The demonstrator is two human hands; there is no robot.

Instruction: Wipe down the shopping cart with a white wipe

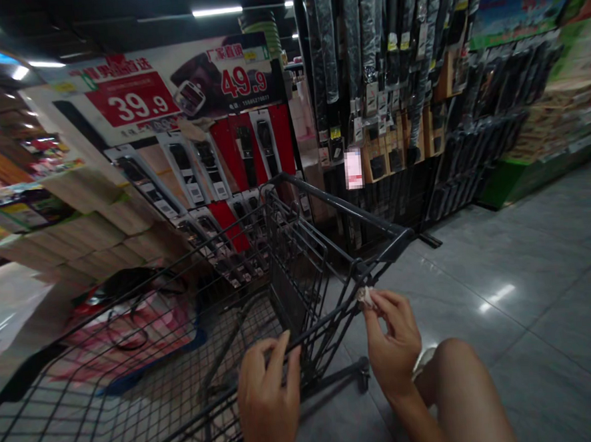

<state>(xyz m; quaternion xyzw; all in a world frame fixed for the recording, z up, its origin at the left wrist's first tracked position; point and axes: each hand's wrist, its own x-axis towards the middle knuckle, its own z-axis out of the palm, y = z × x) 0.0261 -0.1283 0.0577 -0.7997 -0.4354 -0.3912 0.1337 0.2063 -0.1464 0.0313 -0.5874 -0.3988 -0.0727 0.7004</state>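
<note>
A dark wire shopping cart (300, 294) stands in front of me, its handle (345, 208) toward the far right. My left hand (269, 396) is at the cart's near top rim, fingers bent over the rail; part of the grip is hidden behind the hand. Between the thumb and fingertips of my right hand (395, 338) is a small crumpled white tissue (365, 298). It touches or nearly touches the rail near the handle end. The cart's basket shows bare wire mesh.
Belts in packaging (206, 163) hang under a price sign (167, 89) behind the cart. A tall rack of wrapped belts (365, 56) is farther right. Stacked paper packs (89, 213) and a pink bundle (136, 317) are at left. Grey tile floor (544, 286) lies at right, beside my knee.
</note>
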